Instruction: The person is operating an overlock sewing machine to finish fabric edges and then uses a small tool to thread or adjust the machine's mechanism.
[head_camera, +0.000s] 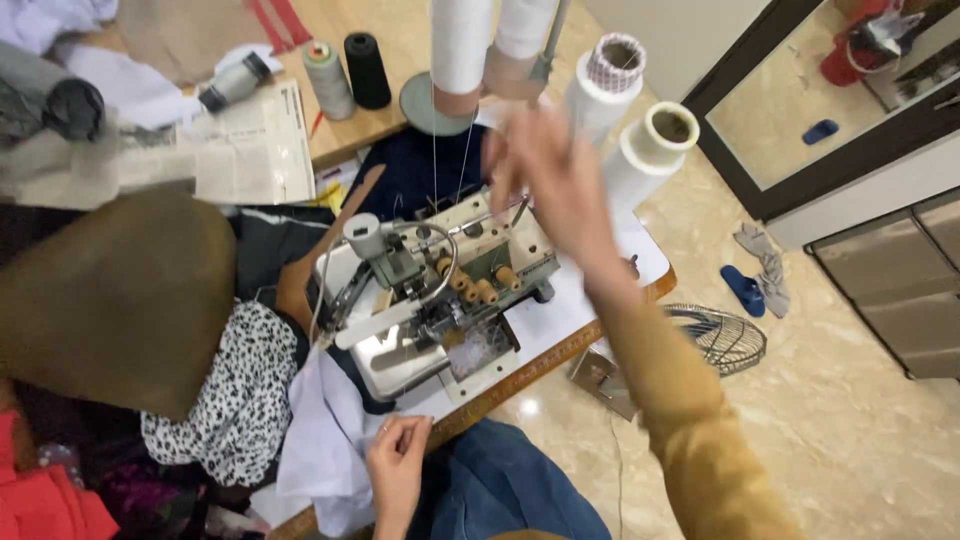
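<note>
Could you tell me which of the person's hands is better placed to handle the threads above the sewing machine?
Right. The right hand is raised beside the threads running from the white cones to the sewing machine. The left hand rests low on the white cloth at the table edge.

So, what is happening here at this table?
A person sits at an overlock sewing machine. The right hand is raised above the machine, reaching toward the threads that run down from the white cones; it is blurred. The left hand rests on white fabric at the table's front edge.
</note>
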